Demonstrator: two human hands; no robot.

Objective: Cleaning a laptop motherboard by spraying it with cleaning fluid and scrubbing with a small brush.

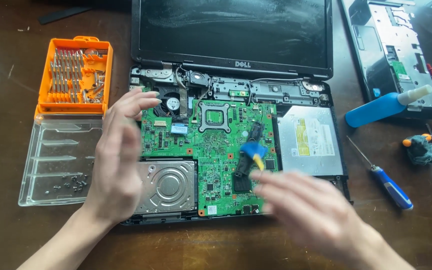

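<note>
The opened black laptop (231,125) lay on the brown wooden table (6,235) with its keyboard and top cover already off, so the green motherboard (211,155) stood bare. The silver hard drive (168,186), the small black fan (171,102) and the grey optical drive (308,140) still sat in the laptop's base, so much of the strip-down looked undone. Loose screws (73,184) lay in the clear plastic lid (58,160) left of the laptop, below the orange bit case (73,75). A blue-handled screwdriver (388,185) lay unused to the laptop's right.

The left hand (118,160) hovered over the laptop's left edge, fingers spread wide and holding nothing. The right hand (301,205), blurred, hung over the motherboard's lower right corner, fingers loosely extended toward a small blue and yellow piece (254,152); whether it gripped that piece could not be told.
</note>
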